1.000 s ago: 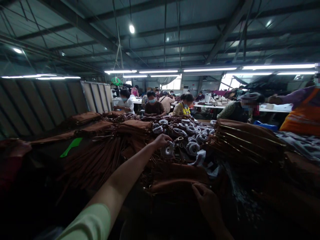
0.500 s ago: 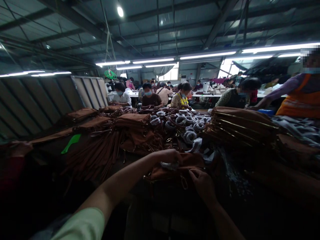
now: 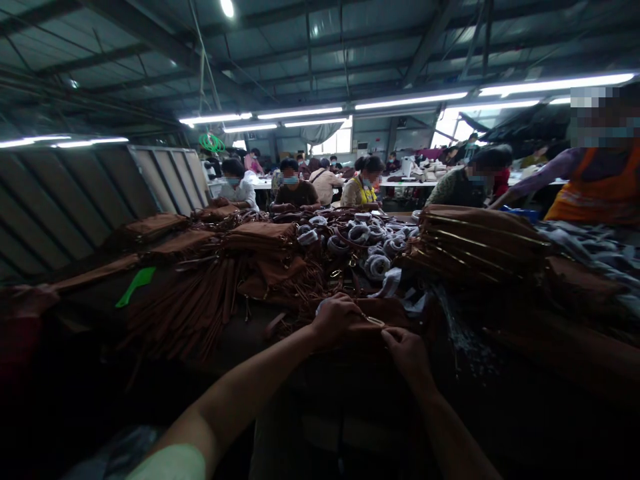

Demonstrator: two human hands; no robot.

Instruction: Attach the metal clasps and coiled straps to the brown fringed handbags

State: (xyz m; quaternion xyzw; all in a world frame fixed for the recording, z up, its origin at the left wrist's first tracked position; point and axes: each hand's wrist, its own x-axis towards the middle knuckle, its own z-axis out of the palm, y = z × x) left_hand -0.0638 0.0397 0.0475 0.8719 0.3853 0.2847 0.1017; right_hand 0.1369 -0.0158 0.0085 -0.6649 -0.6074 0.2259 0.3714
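The left hand (image 3: 339, 316) pinches a metal clip (image 3: 374, 321), the right hand (image 3: 409, 352) a brown bag (image 3: 393, 309); loose fingers could drop the clip.

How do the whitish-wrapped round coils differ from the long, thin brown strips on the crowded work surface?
The whitish-wrapped coils are rolled into rings, while the brown strips stretch out long and fan apart. The coils look pale and covered; the strips look dark and bare. Both lie in a heap of many.
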